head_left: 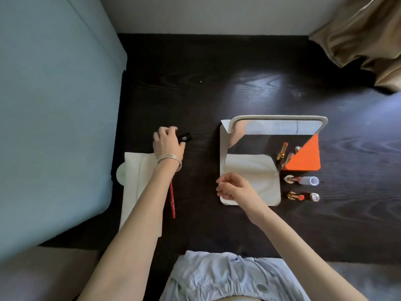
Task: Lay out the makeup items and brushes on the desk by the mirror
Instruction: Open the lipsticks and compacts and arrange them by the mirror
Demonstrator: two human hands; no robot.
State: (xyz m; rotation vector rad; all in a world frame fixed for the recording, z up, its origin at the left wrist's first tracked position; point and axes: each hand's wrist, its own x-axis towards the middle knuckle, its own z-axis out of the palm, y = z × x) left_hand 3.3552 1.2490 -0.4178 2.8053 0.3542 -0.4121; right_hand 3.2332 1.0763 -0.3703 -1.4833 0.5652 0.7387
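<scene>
A white-framed mirror [280,117] stands on its pale base [270,192] in the middle of the dark desk [217,83]. Two opened lipsticks lie to its right: one with a lilac cap [301,180], one with a jewelled cap [302,196]. An orange box [308,159] sits behind them. My left hand [168,142] grips a small black item [184,136] left of the mirror. A red pencil [172,199] lies beside my left forearm, by a white cloth pouch [134,179]. My right hand [234,187] hovers over the mirror's base with fingers loosely curled, holding nothing I can see.
A pale blue bed [54,116] borders the desk on the left. A tan curtain [364,33] hangs over the far right corner. A white wall [206,14] closes the back edge. My lap in light blue fabric [227,279] is at the near edge.
</scene>
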